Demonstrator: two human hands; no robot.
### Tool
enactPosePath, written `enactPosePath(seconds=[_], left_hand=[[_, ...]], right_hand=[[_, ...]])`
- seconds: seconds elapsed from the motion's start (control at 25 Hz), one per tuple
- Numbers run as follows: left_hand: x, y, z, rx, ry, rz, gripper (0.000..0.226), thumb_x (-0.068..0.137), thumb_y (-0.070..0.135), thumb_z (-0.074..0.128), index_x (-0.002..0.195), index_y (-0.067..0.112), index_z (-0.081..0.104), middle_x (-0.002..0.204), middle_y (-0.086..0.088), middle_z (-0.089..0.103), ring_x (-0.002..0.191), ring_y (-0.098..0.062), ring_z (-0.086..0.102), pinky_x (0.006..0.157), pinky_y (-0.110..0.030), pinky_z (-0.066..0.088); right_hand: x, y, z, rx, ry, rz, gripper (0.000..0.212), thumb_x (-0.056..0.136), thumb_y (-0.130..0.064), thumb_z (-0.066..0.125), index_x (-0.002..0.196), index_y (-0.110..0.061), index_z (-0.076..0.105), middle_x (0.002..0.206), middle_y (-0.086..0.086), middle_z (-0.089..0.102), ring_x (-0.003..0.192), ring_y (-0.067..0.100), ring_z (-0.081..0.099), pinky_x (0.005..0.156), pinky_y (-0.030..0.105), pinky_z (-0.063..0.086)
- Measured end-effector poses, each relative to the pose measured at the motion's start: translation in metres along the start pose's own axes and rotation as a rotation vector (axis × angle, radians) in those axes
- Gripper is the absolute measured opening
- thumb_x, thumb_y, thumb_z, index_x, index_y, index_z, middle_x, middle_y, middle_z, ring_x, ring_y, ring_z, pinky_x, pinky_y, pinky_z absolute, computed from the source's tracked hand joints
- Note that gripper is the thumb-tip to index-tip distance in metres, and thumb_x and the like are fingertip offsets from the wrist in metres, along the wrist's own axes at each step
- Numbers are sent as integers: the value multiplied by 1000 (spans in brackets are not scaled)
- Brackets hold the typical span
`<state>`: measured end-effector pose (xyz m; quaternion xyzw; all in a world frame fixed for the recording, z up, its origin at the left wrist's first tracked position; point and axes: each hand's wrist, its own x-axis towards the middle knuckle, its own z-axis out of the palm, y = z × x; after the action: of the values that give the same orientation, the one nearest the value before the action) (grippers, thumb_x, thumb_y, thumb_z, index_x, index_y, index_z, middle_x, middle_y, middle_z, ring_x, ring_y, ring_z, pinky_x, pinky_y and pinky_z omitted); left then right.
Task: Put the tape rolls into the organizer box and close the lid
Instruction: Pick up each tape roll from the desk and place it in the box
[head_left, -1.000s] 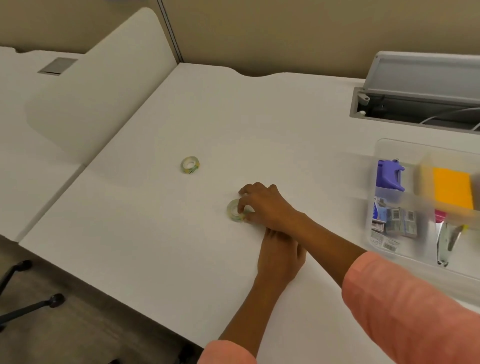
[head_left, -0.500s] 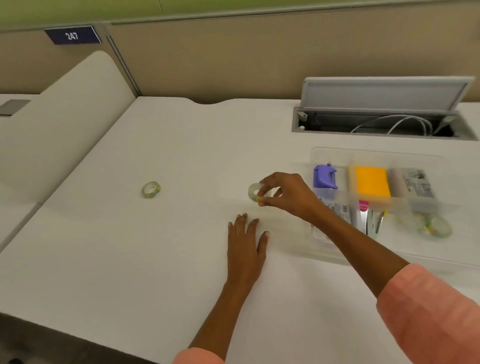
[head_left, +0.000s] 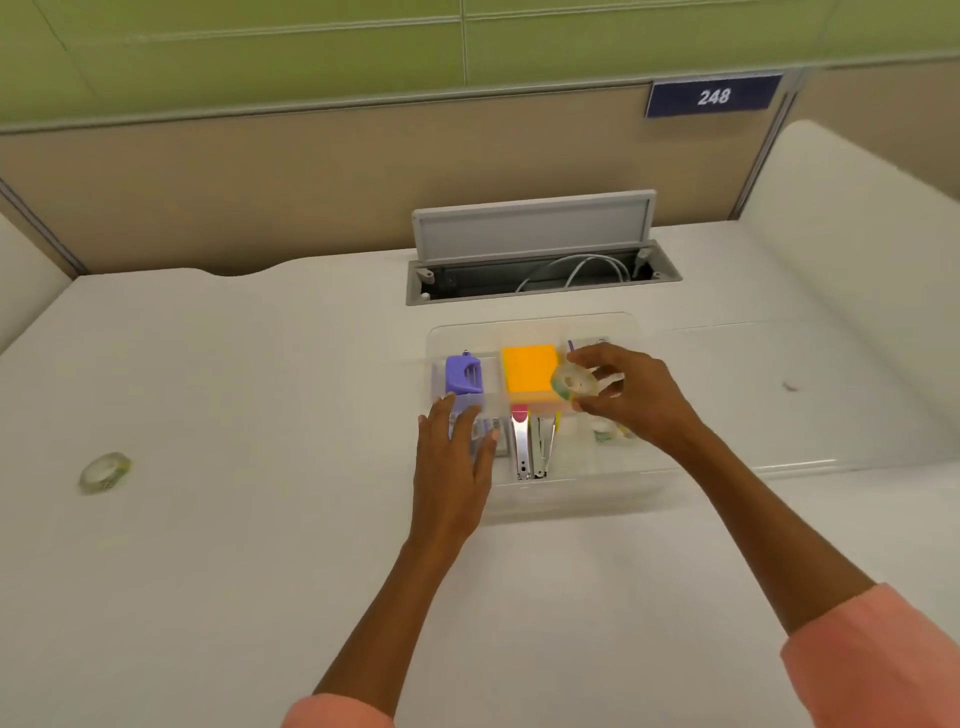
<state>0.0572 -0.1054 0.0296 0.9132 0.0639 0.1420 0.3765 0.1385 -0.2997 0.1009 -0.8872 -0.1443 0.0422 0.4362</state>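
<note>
My right hand (head_left: 631, 397) holds a clear tape roll (head_left: 572, 383) above the right side of the clear organizer box (head_left: 571, 499), which stands open on the white desk. A second tape roll (head_left: 104, 471) lies on the desk far to the left. Another roll (head_left: 610, 432) lies inside the box's right compartment, partly hidden by my right hand. My left hand (head_left: 453, 457) hovers flat, fingers apart, over the box's left front corner, holding nothing. The box's clear lid (head_left: 779, 395) lies open to the right.
The box holds a purple dispenser (head_left: 464, 375), an orange pad (head_left: 529, 373) and metal staplers (head_left: 530, 447). Behind it an open cable hatch (head_left: 540, 275) with a raised flap is set into the desk. A partition wall runs along the back.
My right hand lifted the tape roll off the desk and carried it right, over the box. My left hand slid from the desk to the box's left corner. The camera turned right.
</note>
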Motion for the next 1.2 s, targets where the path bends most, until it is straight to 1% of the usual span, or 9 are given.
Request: enactPosePath(seconds=[0.08,0.2,0.28,0.36,0.48,0.64,0.8,1.08,1.2], left_hand=[[4,5,12,2,-16,19,40,90,34,47,126,17,49,146,-10,35,133,-32,34,103,-51,40],[9,8,25,43,-31,35,41,91,36,46,127,16,48,145,-12,37,134,-31,33,104,-52,38],[9,9,30,68,-32,21,42,91,36,46,128,15,48,145,-12,37,135,-29,32,107,-48,37],[8,8,33,114,-13,8,43,90,36,48,127,14,49,143,-12,39,133,-28,35,104,-43,37],[9,5,35,146,11,-7,51,86,47,43,126,15,48,140,-11,43,129,-27,41,99,-44,45],[7,6,36,165,13,-41,59,82,52,44,130,17,45,142,-10,42,131,-27,39,96,-46,46],[6,5,38,194,23,-33,59,86,47,52,135,18,38,143,-12,41,131,-29,39,95,-47,46],[5,6,38,191,49,-32,59,85,46,53,134,17,39,141,-13,43,129,-30,41,92,-47,48],[4,8,38,185,50,-39,63,82,50,47,135,17,39,142,-13,42,130,-30,40,92,-48,47]], right_hand=[[-6,17,-18,-16,41,64,54,63,-13,82,113,-17,60,105,1,64,86,19,59,73,24,49],[-14,40,-28,-151,-3,95,61,61,-18,83,116,-19,58,107,5,66,84,21,62,78,34,52],[-17,51,-27,-361,-89,39,64,65,-18,80,123,-20,52,115,8,62,93,25,61,83,37,49],[-18,58,-25,-592,-159,-36,63,71,-18,75,128,-24,49,120,8,56,104,28,55,87,38,44],[-16,61,-25,-846,-213,-124,57,69,-29,76,122,-29,55,115,3,61,109,27,44,87,38,32],[-15,66,-23,-846,-244,-95,52,67,-35,76,115,-26,59,111,0,62,109,26,41,82,39,26],[-14,72,-24,-841,-253,-83,49,68,-35,75,113,-26,60,110,-2,62,107,23,41,78,36,18],[-11,71,-27,-883,-315,-79,46,71,-29,75,114,-22,60,114,2,58,110,25,40,82,38,26],[-10,72,-26,-884,-321,-73,47,72,-24,75,117,-21,59,115,3,58,110,25,40,83,38,28]])
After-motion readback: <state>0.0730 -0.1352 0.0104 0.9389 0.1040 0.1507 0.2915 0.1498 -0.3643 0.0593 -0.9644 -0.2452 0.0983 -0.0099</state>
